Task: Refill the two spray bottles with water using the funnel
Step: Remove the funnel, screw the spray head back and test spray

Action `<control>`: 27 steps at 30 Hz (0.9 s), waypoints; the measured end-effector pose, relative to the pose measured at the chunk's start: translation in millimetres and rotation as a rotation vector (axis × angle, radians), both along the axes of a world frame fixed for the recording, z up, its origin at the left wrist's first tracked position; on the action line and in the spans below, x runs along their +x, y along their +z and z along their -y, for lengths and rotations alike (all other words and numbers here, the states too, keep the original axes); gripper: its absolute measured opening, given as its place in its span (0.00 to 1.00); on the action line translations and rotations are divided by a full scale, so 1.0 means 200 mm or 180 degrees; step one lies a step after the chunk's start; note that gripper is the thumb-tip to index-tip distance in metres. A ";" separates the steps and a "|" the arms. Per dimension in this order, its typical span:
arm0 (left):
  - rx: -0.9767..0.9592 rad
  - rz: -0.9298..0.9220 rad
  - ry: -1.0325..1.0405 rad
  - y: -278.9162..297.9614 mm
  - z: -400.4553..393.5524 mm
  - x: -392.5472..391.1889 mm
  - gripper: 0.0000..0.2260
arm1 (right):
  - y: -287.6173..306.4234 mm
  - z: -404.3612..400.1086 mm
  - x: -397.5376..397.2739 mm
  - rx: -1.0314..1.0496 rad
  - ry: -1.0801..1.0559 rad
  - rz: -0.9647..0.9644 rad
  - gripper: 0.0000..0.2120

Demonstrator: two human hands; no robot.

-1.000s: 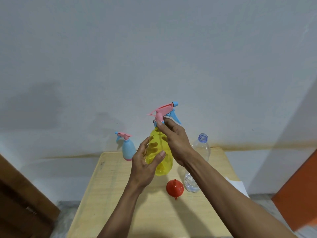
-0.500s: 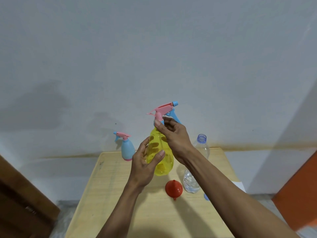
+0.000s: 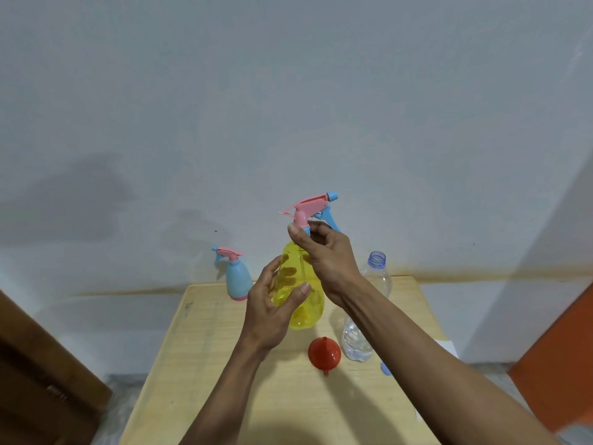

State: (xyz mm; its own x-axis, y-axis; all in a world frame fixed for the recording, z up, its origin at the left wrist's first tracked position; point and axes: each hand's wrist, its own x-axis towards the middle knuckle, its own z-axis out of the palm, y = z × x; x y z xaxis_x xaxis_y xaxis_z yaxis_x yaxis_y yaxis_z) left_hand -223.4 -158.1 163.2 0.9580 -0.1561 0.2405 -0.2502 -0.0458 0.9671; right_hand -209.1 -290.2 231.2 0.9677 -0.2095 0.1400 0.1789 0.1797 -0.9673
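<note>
At the centre of the frame the yellow spray bottle (image 3: 301, 293) is held up above the wooden bench (image 3: 224, 364), upright with a slight lean. The left hand (image 3: 272, 311) wraps around its body, fingers (image 3: 300, 292) curled over the front and thumb side. The right hand (image 3: 324, 256) sits at the neck, its fingers pinching the collar just under the pink and blue spray head (image 3: 309, 208), whose nozzle points to the right.

Left of centre, near the far edge of the bench, the smaller blue spray bottle (image 3: 237, 281) stands upright with its own pink head on. Below the yellow bottle, the red funnel (image 3: 324, 353) lies on the bench, just beside a clear plastic water bottle (image 3: 362, 335) with an open mouth; water shows in its lower part. A small blue cap (image 3: 386, 368) lies right of the funnel, partly hidden by the right forearm.
</note>
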 end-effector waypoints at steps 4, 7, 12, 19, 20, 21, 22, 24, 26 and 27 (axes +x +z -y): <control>-0.0106 -0.0086 -0.0087 0.00 -0.01 0.01 0.29 | 0.02 0.00 0.00 -0.0132 0.0177 -0.0100 0.17; -0.0353 -0.0348 -0.0285 0.00 -0.04 0.03 0.30 | 0.03 0.03 -0.01 -0.0020 0.0685 -0.0187 0.19; -0.0752 -0.0726 -0.0744 0.02 -0.06 0.04 0.31 | 0.02 0.06 0.00 -0.0053 0.1025 -0.0128 0.15; -0.0601 -0.0716 -0.0784 0.02 -0.07 0.05 0.27 | 0.02 0.07 0.02 0.0298 0.0671 -0.0118 0.15; -0.0587 -0.0718 -0.0774 0.02 -0.07 0.05 0.27 | 0.01 0.06 0.03 0.0294 0.0554 -0.0111 0.13; -0.0591 -0.0719 -0.0773 0.01 -0.06 0.05 0.27 | 0.00 0.06 0.03 0.0265 0.0449 -0.0099 0.12; -0.0605 -0.0722 -0.0776 0.01 -0.06 0.05 0.27 | 0.00 0.06 0.03 0.0205 0.0345 -0.0083 0.11; -0.0649 -0.0739 -0.0796 0.01 -0.05 0.05 0.27 | 0.00 0.06 0.03 0.0078 0.0169 -0.0056 0.12; -0.0685 -0.0743 -0.0819 0.01 -0.05 0.05 0.27 | 0.00 0.05 0.03 0.0034 0.0041 -0.0052 0.14; -0.0691 -0.0734 -0.0814 0.01 -0.04 0.05 0.27 | 0.00 0.05 0.03 0.0075 -0.0008 -0.0051 0.13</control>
State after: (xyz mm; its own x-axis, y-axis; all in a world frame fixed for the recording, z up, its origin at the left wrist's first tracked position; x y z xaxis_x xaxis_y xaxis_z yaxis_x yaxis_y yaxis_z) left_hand -213.2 -149.1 164.3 0.9276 -0.3655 0.0775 -0.0025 0.2014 0.9795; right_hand -203.7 -299.8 230.7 0.9693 -0.2150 0.1196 0.1640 0.2022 -0.9655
